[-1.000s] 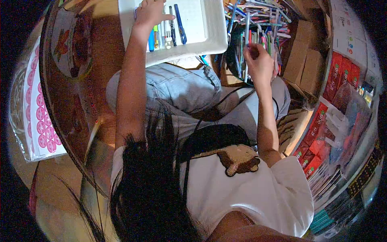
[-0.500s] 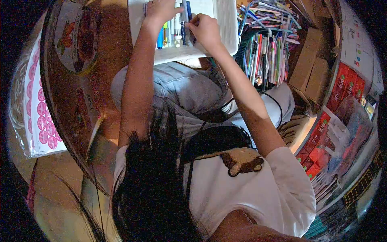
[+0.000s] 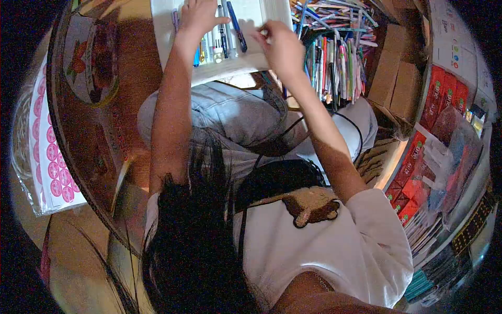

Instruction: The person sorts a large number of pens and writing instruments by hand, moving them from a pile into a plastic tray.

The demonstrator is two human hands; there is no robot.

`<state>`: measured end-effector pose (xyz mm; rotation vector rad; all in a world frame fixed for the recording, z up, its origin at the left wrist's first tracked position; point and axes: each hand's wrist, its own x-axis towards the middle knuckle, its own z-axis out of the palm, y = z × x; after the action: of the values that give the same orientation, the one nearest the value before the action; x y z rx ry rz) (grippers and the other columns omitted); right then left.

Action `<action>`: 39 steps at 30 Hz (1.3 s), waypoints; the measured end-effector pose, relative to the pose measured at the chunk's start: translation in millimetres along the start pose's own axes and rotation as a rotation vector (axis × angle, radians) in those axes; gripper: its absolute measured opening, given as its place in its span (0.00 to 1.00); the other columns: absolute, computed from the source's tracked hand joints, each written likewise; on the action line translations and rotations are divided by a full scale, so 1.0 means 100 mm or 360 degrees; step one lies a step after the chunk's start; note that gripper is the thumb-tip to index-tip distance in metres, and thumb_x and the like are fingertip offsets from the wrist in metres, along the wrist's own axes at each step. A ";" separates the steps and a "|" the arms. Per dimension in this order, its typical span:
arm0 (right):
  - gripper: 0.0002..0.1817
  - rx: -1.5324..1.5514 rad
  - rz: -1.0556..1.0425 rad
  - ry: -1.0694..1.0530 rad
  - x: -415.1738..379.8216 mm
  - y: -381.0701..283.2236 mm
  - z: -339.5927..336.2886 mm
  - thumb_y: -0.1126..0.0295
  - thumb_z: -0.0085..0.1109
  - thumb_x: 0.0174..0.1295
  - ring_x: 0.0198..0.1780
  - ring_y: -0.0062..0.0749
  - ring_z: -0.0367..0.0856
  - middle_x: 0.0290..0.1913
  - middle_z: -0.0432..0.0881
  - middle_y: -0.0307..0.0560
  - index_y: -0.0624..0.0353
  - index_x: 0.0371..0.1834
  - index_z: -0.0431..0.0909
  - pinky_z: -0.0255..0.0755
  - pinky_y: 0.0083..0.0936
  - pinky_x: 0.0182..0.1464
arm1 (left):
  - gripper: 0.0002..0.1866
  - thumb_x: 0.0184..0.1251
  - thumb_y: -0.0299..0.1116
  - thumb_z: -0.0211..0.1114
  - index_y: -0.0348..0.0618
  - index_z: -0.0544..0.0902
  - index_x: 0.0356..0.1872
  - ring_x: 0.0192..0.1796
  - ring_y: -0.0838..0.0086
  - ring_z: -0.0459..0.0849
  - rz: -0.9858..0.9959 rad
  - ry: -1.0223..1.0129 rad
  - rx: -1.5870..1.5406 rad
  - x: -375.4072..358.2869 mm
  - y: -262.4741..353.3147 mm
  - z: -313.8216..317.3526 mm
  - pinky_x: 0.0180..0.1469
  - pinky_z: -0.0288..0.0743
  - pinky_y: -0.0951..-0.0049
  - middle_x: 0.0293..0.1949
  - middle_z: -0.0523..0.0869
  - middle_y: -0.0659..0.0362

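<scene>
A white tray sits at the top of the head view, above the crossed legs. My left hand lies over the pens in it, thumb stretched out to the right; its fingertips are partly cut off by the frame. Beneath it are a blue pen and several pale pens beside a dark pen. A navy pen lies just right of my left thumb, apart from the others. Over the tray's right edge is my right hand, slightly blurred, fingers loosely curled and apart, with nothing visible in them.
Right of the tray stands a dense bundle of pens, with a heap of loose pens behind it. Cardboard boxes and red cartons stand farther right. A sheet of pink round stickers lies at left.
My right hand has let go of the navy pen and moved right, away from it. My left hand stays over the pens. The whole view has shifted slightly.
</scene>
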<state>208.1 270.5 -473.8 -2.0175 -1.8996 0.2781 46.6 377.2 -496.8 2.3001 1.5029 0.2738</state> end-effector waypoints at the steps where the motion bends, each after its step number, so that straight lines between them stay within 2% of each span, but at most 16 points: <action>1: 0.13 -0.0039 0.0057 -0.0017 -0.10 0.09 -0.18 0.59 0.60 0.53 0.32 0.46 0.79 0.31 0.80 0.50 0.59 0.30 0.78 0.72 0.35 0.33 | 0.30 0.41 0.40 0.73 0.41 0.73 0.48 0.51 0.52 0.71 0.0007 0.0022 0.0003 0.00 -0.02 0.02 0.51 0.67 0.58 0.44 0.72 0.46; 2: 0.13 -0.0105 0.0084 0.0019 -0.20 0.23 -0.35 0.60 0.59 0.55 0.31 0.46 0.80 0.30 0.80 0.50 0.59 0.30 0.77 0.72 0.36 0.32 | 0.30 0.41 0.39 0.73 0.41 0.73 0.48 0.51 0.52 0.70 0.0014 0.0033 -0.0056 -0.01 -0.02 0.01 0.51 0.66 0.58 0.44 0.72 0.46; 5: 0.16 -0.0641 0.0571 -0.0237 -0.47 0.53 -0.68 0.55 0.58 0.55 0.34 0.48 0.80 0.33 0.81 0.51 0.58 0.34 0.77 0.72 0.40 0.34 | 0.30 0.42 0.39 0.73 0.41 0.74 0.48 0.51 0.52 0.69 0.0054 0.0114 -0.0102 0.03 -0.10 0.15 0.52 0.66 0.58 0.45 0.72 0.46; 7: 0.18 -0.0615 0.0622 -0.0386 -0.66 0.79 -0.71 0.54 0.59 0.53 0.34 0.48 0.81 0.33 0.81 0.51 0.57 0.35 0.76 0.73 0.41 0.35 | 0.29 0.43 0.39 0.72 0.40 0.74 0.48 0.51 0.52 0.69 0.0039 0.0059 -0.0130 0.05 -0.11 0.15 0.53 0.65 0.59 0.45 0.71 0.46; 10: 0.18 -0.0823 0.0716 -0.0393 -0.79 0.80 -0.58 0.54 0.61 0.51 0.35 0.48 0.81 0.34 0.82 0.51 0.56 0.36 0.76 0.73 0.43 0.35 | 0.27 0.44 0.38 0.71 0.40 0.74 0.48 0.51 0.52 0.69 0.0021 0.0013 -0.0132 0.06 -0.10 0.13 0.53 0.65 0.60 0.45 0.71 0.46; 20: 0.16 -0.0874 0.0702 -0.0308 -0.82 0.86 -0.40 0.59 0.62 0.49 0.33 0.53 0.80 0.30 0.80 0.58 0.62 0.30 0.75 0.74 0.44 0.35 | 0.25 0.47 0.37 0.69 0.41 0.74 0.48 0.52 0.53 0.69 0.0016 0.0041 -0.0181 0.05 -0.10 0.13 0.54 0.65 0.60 0.45 0.71 0.47; 26: 0.17 -0.0592 0.0514 -0.0240 -0.84 1.05 -0.50 0.60 0.63 0.48 0.33 0.47 0.81 0.29 0.81 0.57 0.65 0.34 0.79 0.74 0.36 0.37 | 0.22 0.48 0.37 0.68 0.42 0.76 0.46 0.51 0.53 0.70 0.0053 0.0071 -0.0213 0.05 -0.12 0.12 0.54 0.65 0.61 0.44 0.72 0.47; 29: 0.18 -0.0228 0.0532 -0.0182 -0.84 1.17 -0.55 0.61 0.64 0.47 0.31 0.50 0.81 0.27 0.81 0.57 0.65 0.35 0.80 0.74 0.38 0.37 | 0.20 0.49 0.36 0.67 0.41 0.77 0.44 0.51 0.54 0.70 0.0067 0.0068 -0.0239 0.05 -0.12 0.11 0.53 0.65 0.61 0.43 0.73 0.48; 30: 0.20 -0.0220 0.0589 -0.0221 -0.83 1.19 -0.58 0.60 0.64 0.48 0.31 0.45 0.82 0.28 0.82 0.57 0.65 0.38 0.80 0.74 0.35 0.36 | 0.19 0.49 0.36 0.67 0.41 0.77 0.43 0.51 0.54 0.70 0.0078 0.0068 -0.0245 0.06 -0.12 0.11 0.53 0.66 0.60 0.42 0.73 0.48; 33: 0.20 0.0161 0.0840 -0.0242 -0.74 1.20 -0.72 0.59 0.64 0.49 0.29 0.39 0.82 0.27 0.82 0.54 0.66 0.37 0.80 0.74 0.29 0.34 | 0.16 0.51 0.35 0.66 0.40 0.78 0.41 0.49 0.55 0.72 0.0116 0.0174 -0.0332 0.06 -0.09 0.08 0.51 0.67 0.61 0.40 0.75 0.49; 34: 0.19 0.0190 0.0714 -0.0188 -0.70 1.18 -0.77 0.59 0.63 0.52 0.27 0.30 0.81 0.26 0.83 0.50 0.66 0.36 0.81 0.72 0.24 0.32 | 0.15 0.51 0.35 0.66 0.39 0.79 0.39 0.48 0.56 0.73 0.0149 0.0207 -0.0384 0.07 -0.10 0.09 0.51 0.67 0.62 0.39 0.76 0.49; 37: 0.17 0.0496 0.0670 -0.0303 -0.38 0.80 -0.93 0.61 0.62 0.54 0.25 0.25 0.79 0.26 0.83 0.47 0.66 0.35 0.81 0.72 0.22 0.31 | 0.12 0.53 0.34 0.65 0.38 0.79 0.36 0.45 0.58 0.75 0.0196 0.0247 -0.0620 0.12 -0.12 0.12 0.48 0.69 0.63 0.35 0.78 0.50; 39: 0.16 0.0682 0.0488 -0.0341 -0.16 0.74 -0.74 0.61 0.60 0.55 0.25 0.23 0.80 0.26 0.83 0.47 0.65 0.35 0.81 0.72 0.21 0.30 | 0.10 0.53 0.33 0.64 0.39 0.80 0.34 0.43 0.59 0.77 0.0148 0.0213 -0.0889 0.10 -0.11 0.11 0.47 0.70 0.64 0.34 0.79 0.50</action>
<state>303.4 243.2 -436.3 -2.0250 -1.4667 0.9281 45.5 387.5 -511.6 1.9262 1.1827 0.7786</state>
